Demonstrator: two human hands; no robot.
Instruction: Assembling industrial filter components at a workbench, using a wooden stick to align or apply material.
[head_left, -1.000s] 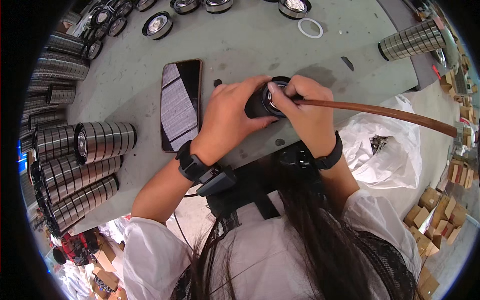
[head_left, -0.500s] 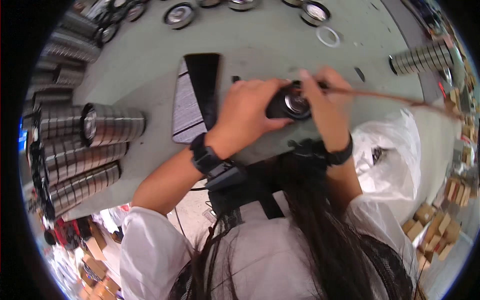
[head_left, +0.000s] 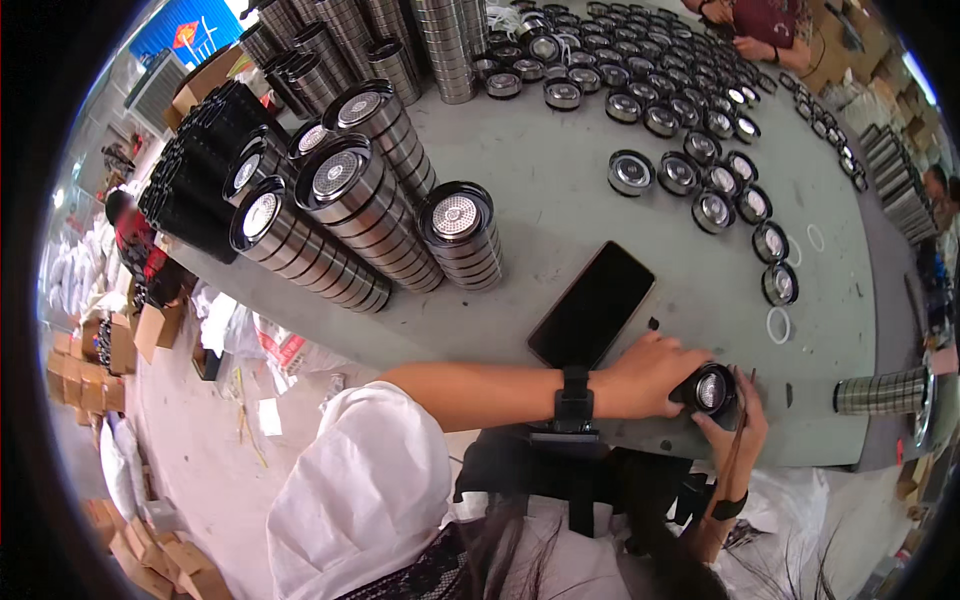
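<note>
My left hand is closed around the side of a round black cap with a silvery perforated metal centre facing up. At the cap's right side is my right hand, its fingers bent round a thin brown stick. The stick runs back along my palm toward the wrist; its exact kind I cannot make out. A dark smartphone lies on the table beyond my left wrist. Past the cap, a white ring rests flat near the silver-and-black caps.
Tall stacks of caps stand at the left, beside a pile of black cylinders. Many loose caps spread across the far table. A stack on its side lies at the right. Another person is at the far edge.
The view has swung left and up, bringing the cap stacks and far table in. The brown stick, which pointed out to the right, now points back along my right forearm. Both hands stay at the cap.
</note>
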